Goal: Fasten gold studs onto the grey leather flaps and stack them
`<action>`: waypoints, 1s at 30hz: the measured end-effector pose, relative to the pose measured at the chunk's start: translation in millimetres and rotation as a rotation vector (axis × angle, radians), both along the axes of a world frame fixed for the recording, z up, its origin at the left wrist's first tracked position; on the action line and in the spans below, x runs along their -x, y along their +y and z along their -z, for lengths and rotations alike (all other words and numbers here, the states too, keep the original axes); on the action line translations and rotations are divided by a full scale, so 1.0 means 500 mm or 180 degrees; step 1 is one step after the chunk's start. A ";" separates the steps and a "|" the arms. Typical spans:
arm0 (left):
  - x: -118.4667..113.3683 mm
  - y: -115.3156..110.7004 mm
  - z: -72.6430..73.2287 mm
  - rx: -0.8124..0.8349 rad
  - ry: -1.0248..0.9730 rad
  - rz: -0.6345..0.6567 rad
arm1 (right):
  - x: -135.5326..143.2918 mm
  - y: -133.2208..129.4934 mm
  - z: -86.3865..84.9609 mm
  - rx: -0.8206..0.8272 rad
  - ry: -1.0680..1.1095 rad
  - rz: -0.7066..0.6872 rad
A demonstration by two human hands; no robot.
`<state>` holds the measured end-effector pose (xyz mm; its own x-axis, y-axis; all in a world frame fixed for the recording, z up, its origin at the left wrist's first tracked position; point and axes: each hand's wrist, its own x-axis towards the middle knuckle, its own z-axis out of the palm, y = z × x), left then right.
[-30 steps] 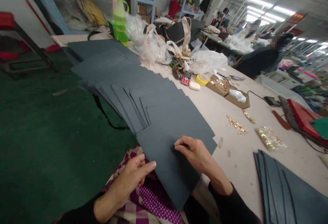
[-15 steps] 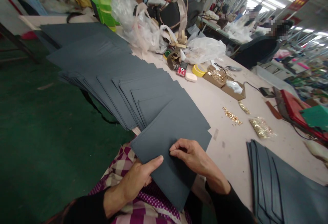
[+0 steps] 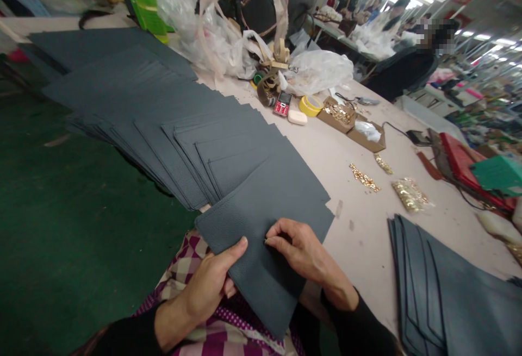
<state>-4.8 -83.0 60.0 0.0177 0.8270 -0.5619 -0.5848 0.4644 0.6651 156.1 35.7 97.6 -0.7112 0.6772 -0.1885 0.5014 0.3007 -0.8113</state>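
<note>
A dark grey leather panel [image 3: 240, 209] rests tilted over my lap and the table edge. My left hand [image 3: 210, 280] grips its lower left edge, thumb on top and fingers underneath. Over the panel's middle, my right hand [image 3: 299, 250] is closed in a pinch. A tiny glint shows at its fingertips, too small to name. Behind the held panel, a fanned row of similar grey panels [image 3: 150, 106] runs along the table's left side. Small gold metal pieces [image 3: 364, 178] lie loose on the table to the right.
A stack of grey panels [image 3: 468, 285] lies at the right. Farther back are a bag of gold pieces [image 3: 409, 194], cardboard boxes [image 3: 369, 139], yellow tape [image 3: 310, 106], a red phone [image 3: 283, 104] and plastic bags [image 3: 318, 77]. A person [image 3: 403, 70] sits beyond the table.
The view has shifted, so most things appear slightly farther left. Both hands keep nearly the same hold; a small glint now shows at my right fingertips.
</note>
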 end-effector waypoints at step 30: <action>-0.002 0.029 -0.045 -0.0844 0.2097 0.0518 | -0.035 -0.017 0.023 -0.0189 0.0482 0.1021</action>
